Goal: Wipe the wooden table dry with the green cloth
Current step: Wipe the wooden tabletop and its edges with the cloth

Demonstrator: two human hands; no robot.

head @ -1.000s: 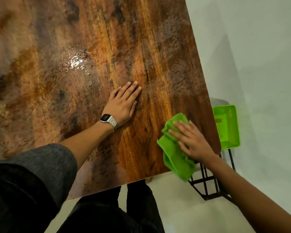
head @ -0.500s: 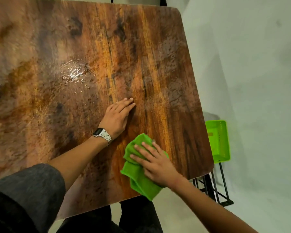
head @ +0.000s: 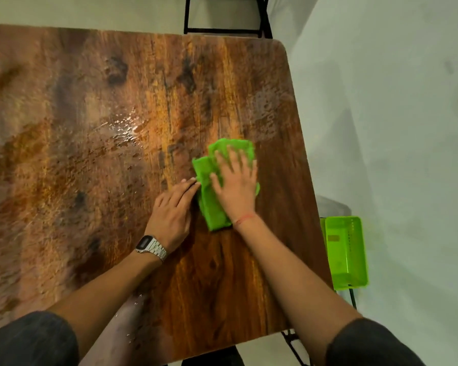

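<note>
The green cloth (head: 213,204) is a bright lime rag, folded or bunched into a thick, uneven pad with a fuzzy nap. It lies flat on the wooden bench (head: 236,281), toward the right half of the top and nearer the right edge than the left. Its far end spreads wider; its near end narrows to a rounded corner just beside the right wrist.

The right hand (head: 236,188) lies palm down on top of the cloth with the fingers spread wide and stretched out flat, pressing it to the wood rather than gripping it. The fingers are blurred. A thin red thread circles the right wrist (head: 245,219).

The left hand (head: 172,211) rests flat on the bench just left of the cloth, fingers straight and close together, their tips touching or almost touching the cloth's left edge; it holds nothing. A silver metal-band digital watch (head: 150,245) sits on the left wrist; its face is too small to read.

The bench top is dark, streaked brown wood grain with rounded corners. A glistening wet patch (head: 127,128) with beads of water lies well left of and beyond the cloth, and a few droplets (head: 138,299) shine near the front edge under the left forearm.

Off the right edge, lower down, a lime-green plastic basket (head: 345,256) sits on a black metal frame. No readable writing shows anywhere.
</note>
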